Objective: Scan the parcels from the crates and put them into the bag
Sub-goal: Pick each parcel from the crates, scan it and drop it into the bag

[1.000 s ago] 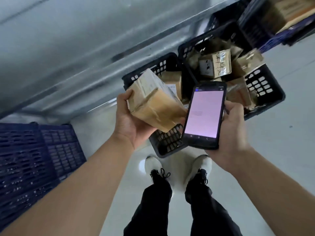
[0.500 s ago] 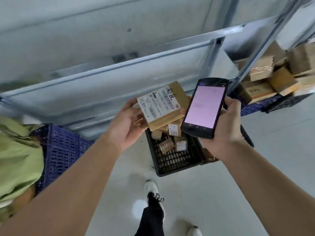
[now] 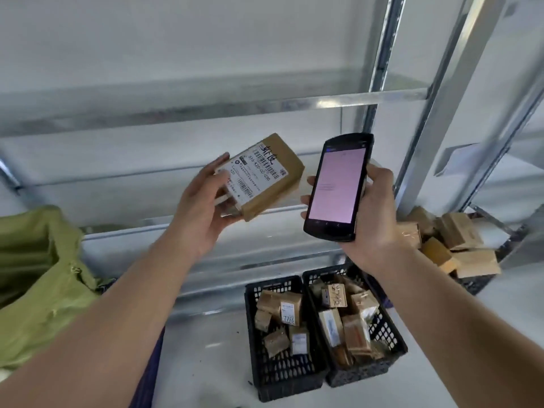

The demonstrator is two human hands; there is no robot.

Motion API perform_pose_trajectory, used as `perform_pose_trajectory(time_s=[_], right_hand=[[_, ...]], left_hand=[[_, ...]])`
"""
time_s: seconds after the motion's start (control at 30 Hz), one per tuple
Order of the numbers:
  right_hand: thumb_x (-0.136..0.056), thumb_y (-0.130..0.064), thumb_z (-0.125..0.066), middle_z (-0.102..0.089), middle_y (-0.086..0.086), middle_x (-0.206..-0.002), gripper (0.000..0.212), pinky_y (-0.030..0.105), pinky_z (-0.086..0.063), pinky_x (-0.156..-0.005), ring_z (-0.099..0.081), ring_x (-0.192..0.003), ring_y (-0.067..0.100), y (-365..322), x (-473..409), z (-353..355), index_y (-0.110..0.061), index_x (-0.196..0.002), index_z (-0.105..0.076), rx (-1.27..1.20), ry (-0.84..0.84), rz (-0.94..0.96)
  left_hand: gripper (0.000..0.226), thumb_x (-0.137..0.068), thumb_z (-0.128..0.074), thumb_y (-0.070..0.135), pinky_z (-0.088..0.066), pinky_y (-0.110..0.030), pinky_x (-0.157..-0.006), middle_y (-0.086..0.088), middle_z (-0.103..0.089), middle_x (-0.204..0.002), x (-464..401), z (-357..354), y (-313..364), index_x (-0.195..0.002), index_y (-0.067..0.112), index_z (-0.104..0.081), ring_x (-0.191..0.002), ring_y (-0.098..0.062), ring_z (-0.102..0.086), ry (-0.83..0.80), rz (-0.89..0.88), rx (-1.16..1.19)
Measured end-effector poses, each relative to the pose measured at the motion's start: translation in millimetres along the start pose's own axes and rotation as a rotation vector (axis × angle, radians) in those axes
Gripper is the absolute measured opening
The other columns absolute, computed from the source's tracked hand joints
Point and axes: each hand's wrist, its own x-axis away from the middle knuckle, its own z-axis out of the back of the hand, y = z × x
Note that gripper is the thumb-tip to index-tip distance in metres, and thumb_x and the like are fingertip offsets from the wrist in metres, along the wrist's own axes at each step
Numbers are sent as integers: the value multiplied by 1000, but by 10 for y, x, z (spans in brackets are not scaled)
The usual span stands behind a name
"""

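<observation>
In the middle of the frame the left hand (image 3: 203, 207) grips a brown parcel (image 3: 265, 175) from its left end, label side up and tilted. Just to its right, apart from it, the right hand (image 3: 374, 213) holds a scanner (image 3: 338, 187) upright, its pink screen lit. Below, at lower centre, two black crates (image 3: 294, 375) sit side by side with small parcels inside. A green bag (image 3: 38, 275) lies at the left edge.

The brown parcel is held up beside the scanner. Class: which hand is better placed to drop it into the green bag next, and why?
The left hand. It already holds the brown parcel, and the green bag lies on its side. The right hand holds the scanner.
</observation>
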Motion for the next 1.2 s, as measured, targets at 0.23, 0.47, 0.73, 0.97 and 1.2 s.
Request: perform_pose_trajectory(time_s=[0.23, 0.47, 0.73, 0.97, 1.2], right_hand=[[-106, -50, -32, -74, 14, -102, 58, 43, -62, -74, -67, -93, 38, -779, 659, -614, -13, -122, -73, 124, -125, 22], [-106, -53, -38, -74, 24, -112, 59, 43, -64, -69, -70, -87, 38, -1270, 1196, -1183, -12, -128, -73, 183, -238, -42], [-104, -53, -39, -76, 24, -114, 60, 44, -63, -71, -73, -85, 39, -1323, 1496, -1657, -12, -131, -73, 180, -329, -120], [-104, -54, -39, -74, 26, -117, 61, 45, -62, -75, -72, -88, 41, -1194, 1636, -1907, -10, -122, -79, 211, -398, -147], [-102, -54, -41, -72, 28, -126, 63, 45, -61, -80, -73, -89, 41, -1152, 1713, -2017, -8, -126, -77, 185, -464, -165]], left_hand=[[39, -111, -51, 19, -61, -58, -94, -3, -70, -135, 557, -223, 961, -133, 46, -69, -115, -34, -70, -111, -295, -60], [33, -111, -52, 14, -62, -50, -94, -5, -74, -126, 773, -207, 1758, -127, 34, -73, -113, -29, -71, -140, -482, -185], [36, -111, -53, 14, -60, -39, -91, -11, -67, -136, 689, 48, 2385, -129, 36, -75, -127, -29, -65, -220, -596, -277], [36, -110, -55, 14, -58, -41, -97, -18, -52, -146, 505, 282, 2659, -133, 35, -73, -137, -33, -55, -284, -631, -323], [35, -109, -57, 14, -57, -44, -101, -14, -50, -144, 470, 342, 2711, -130, 36, -75, -141, -30, -50, -292, -640, -342]])
